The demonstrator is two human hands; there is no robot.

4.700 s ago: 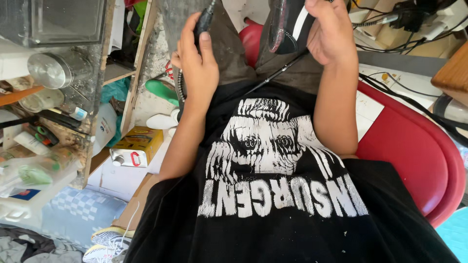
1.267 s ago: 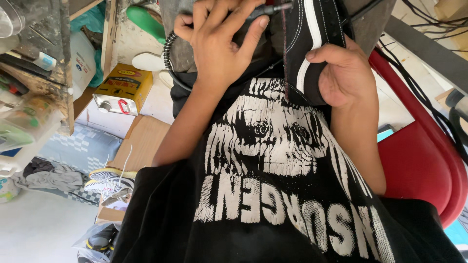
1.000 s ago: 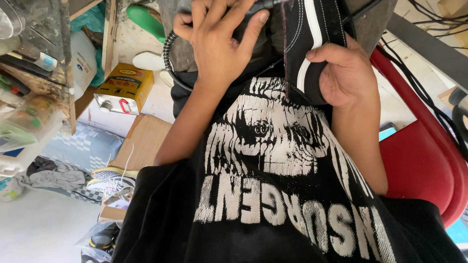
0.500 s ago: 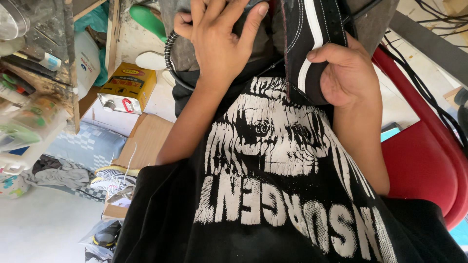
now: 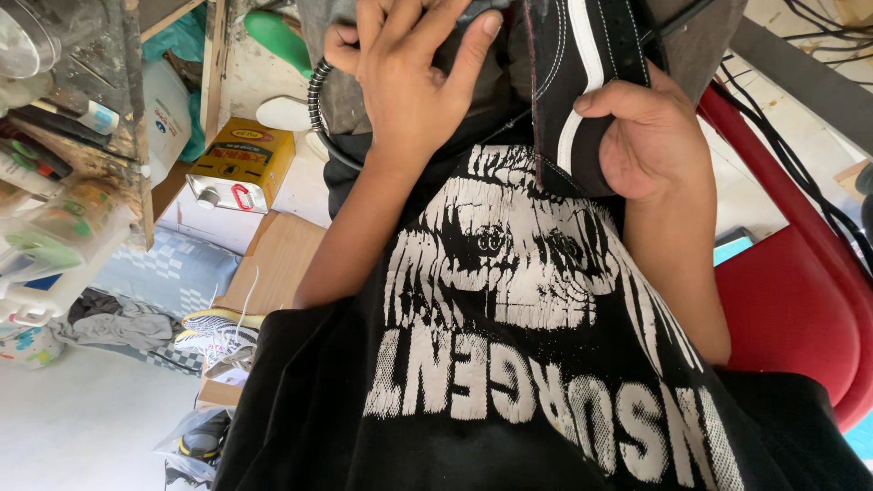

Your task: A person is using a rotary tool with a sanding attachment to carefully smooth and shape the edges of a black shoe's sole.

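I look down my own black shirt with a white print (image 5: 509,273). My right hand (image 5: 650,141) grips a black shoe with a white stripe (image 5: 577,82), held upright against my chest. My left hand (image 5: 409,82) is just left of the shoe, its fingers stretched over a dark slim tool (image 5: 477,11) at the top edge, most of it hidden. A black ribbed cable (image 5: 316,105) loops down behind that hand.
A red chair (image 5: 791,300) is at my right. To the left stand a yellow tin can (image 5: 241,164), a cardboard box (image 5: 273,264), a cluttered shelf of bottles (image 5: 73,136), and sneakers (image 5: 218,332) on the floor. Black cables (image 5: 800,136) run past the upper right.
Since 4.7 s ago both hands have come closer to my chest with the shoe. In the last second my left fingers have stretched out over the tool; the right hand barely moved.
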